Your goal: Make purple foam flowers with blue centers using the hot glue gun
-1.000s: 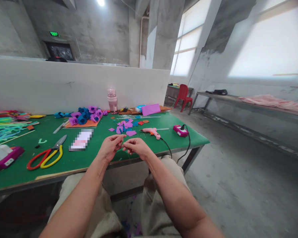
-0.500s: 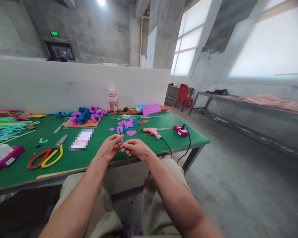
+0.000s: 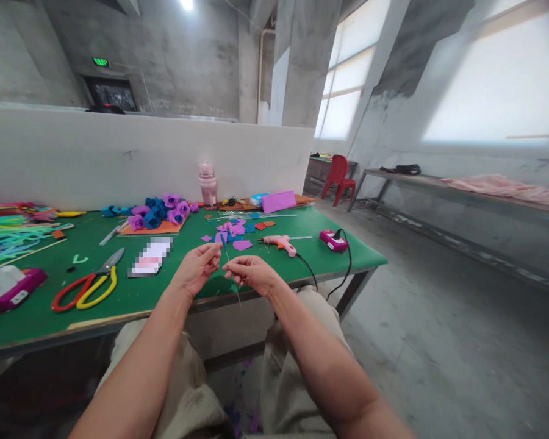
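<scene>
In the head view, the left hand and right hand sit close together at lower centre, over the near edge of the green counter. Both pinch a thin wire, which runs steeply from upper left to lower right between them. It lies nearer the right hand.

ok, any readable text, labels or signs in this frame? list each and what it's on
None can be read.
Green lit sign above the dark doorway: glowing, characters too small and blurred.
Card on the green table: pixelated, unreadable.
Pink box at the table's left edge: small pale label, illegible.
Pink bottle, glue gun: no lettering visible.
</scene>
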Action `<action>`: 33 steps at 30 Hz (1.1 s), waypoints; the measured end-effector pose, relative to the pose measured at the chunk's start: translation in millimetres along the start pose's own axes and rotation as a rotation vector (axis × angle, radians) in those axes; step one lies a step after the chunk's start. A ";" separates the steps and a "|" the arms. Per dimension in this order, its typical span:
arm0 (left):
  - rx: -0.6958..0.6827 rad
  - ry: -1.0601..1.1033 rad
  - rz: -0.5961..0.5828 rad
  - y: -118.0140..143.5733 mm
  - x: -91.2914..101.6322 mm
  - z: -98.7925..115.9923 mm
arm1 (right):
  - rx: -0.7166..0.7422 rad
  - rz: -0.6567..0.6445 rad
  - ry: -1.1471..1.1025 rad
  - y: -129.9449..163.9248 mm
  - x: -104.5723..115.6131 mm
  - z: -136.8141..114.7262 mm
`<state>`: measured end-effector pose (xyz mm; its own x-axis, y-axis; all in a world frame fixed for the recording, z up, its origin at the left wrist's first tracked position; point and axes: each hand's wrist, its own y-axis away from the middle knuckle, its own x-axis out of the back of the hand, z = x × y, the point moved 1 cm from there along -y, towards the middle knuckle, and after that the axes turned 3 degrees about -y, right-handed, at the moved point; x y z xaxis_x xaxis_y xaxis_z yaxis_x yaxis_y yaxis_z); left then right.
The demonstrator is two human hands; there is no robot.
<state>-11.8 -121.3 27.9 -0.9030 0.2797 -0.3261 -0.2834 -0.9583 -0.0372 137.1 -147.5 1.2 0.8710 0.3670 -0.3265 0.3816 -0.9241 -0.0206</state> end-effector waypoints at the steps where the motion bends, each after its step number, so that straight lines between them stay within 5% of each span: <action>1: -0.006 -0.030 -0.004 0.4 -0.1 0.3 | -0.001 -0.001 0.000 0.3 -0.1 -0.2; 33: -0.019 -0.056 0.002 0.3 -4.7 -5.6 | -0.022 -0.011 -0.002 -0.3 -2.2 0.0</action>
<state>-5.9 -123.3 24.1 -0.9204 0.2801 -0.2727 -0.2758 -0.9597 -0.0550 135.0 -148.1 1.9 0.8659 0.3773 -0.3283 0.3983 -0.9173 -0.0036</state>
